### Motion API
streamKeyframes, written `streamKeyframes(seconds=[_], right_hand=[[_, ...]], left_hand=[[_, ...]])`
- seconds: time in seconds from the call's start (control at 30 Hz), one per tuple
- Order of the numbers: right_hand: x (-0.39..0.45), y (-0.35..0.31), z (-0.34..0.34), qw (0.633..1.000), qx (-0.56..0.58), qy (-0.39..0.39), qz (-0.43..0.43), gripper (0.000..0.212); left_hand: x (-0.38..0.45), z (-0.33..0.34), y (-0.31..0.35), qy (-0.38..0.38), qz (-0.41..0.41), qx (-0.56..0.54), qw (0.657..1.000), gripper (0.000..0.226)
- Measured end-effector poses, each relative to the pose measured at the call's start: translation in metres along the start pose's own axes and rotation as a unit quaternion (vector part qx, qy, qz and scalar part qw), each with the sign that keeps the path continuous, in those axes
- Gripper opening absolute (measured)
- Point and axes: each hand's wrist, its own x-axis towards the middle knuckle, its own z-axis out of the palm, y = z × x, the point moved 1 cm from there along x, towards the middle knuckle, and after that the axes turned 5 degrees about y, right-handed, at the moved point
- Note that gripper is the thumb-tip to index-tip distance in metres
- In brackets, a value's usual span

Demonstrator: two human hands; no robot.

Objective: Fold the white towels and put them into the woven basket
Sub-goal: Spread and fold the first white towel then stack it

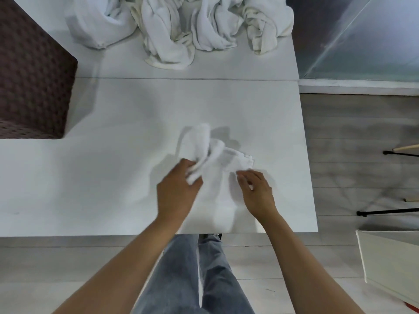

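Note:
A small white towel lies crumpled and blurred on the white table, near its front right part. My left hand grips the towel's left bunch. My right hand pinches the towel's near right edge with curled fingers. A pile of several rumpled white towels lies at the back of the table. The dark brown woven basket stands at the left edge of the table; its inside is hidden.
The table's right edge drops to a grey wood floor with black tripod legs. A white box stands at the lower right. A seam crosses the table between the pile and the towel.

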Motion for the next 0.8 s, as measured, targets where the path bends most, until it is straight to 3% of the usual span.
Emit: streamKeyframes(seconds=[0.2, 0.27, 0.4, 0.43, 0.5, 0.6, 0.7, 0.8], right_hand=[[0.001, -0.015, -0.011, 0.966, 0.217, -0.033, 0.14, 0.061], [0.003, -0.021, -0.017, 0.968, 0.216, -0.036, 0.122, 0.067], [0.014, -0.012, -0.012, 0.983, 0.138, 0.006, 0.122, 0.042], [0.016, -0.009, -0.008, 0.985, 0.119, 0.021, 0.126, 0.036], [0.014, -0.006, -0.003, 0.987, 0.085, 0.052, 0.124, 0.023], [0.007, -0.004, 0.001, 0.986, 0.078, 0.087, 0.12, 0.017], [0.003, -0.002, -0.001, 0.982, 0.105, 0.096, 0.127, 0.032], [0.002, -0.002, -0.01, 0.988, 0.075, 0.102, 0.083, 0.05]], left_hand=[[-0.021, 0.067, 0.013, -0.066, 0.128, 0.1, 0.984, 0.031], [-0.025, 0.08, 0.01, -0.099, 0.139, 0.111, 0.979, 0.032], [-0.02, 0.074, 0.002, -0.209, 0.173, 0.058, 0.961, 0.048], [-0.018, 0.067, -0.001, -0.211, 0.172, 0.047, 0.961, 0.048], [-0.01, 0.052, -0.01, -0.145, 0.172, 0.07, 0.972, 0.034], [0.0, 0.037, -0.029, -0.052, 0.084, 0.12, 0.988, 0.031], [0.004, 0.039, -0.044, -0.109, -0.066, 0.068, 0.99, 0.041], [0.004, 0.045, -0.047, -0.178, -0.196, -0.062, 0.962, 0.046]])
